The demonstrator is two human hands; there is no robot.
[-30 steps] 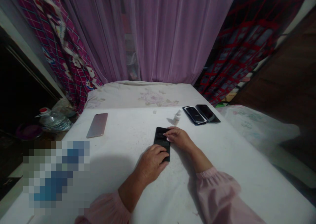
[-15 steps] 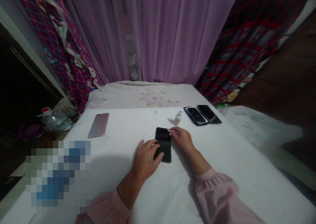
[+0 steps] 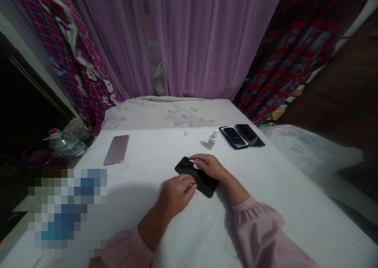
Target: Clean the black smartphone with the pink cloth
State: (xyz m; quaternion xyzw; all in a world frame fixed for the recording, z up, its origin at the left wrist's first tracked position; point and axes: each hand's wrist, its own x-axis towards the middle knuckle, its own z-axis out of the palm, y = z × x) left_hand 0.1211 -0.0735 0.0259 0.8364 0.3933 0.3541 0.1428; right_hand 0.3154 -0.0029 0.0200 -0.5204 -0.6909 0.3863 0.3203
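Observation:
A black phone (image 3: pixel 203 181) lies slantwise on the white-covered table, its upper end pointing left. Over its lower left edge bend the fingers of my left hand (image 3: pixel 177 193), with thumb and forefinger close together at that edge. My right hand (image 3: pixel 211 166) rests across the phone's upper side. Between its fingers it pinches a small, flat, pale pink piece (image 3: pixel 197 164) against the dark glass; what kind of thing it is cannot be made out. Behind my right hand a small white spray bottle (image 3: pixel 212 140) stands upright.
At the back right lie several phones, among them a white-edged phone (image 3: pixel 234 137) and a dark phone (image 3: pixel 250 135). A rose-gold phone (image 3: pixel 116 150) lies face down at left. A tiny pale square (image 3: pixel 185 134) sits farther back. A blurred-out item (image 3: pixel 71 209) occupies the left front.
The black phone has turned from nearly upright to slantwise, its top swinging left. My right hand has moved left with the pink piece, and my left fingers have drawn together at the phone's edge.

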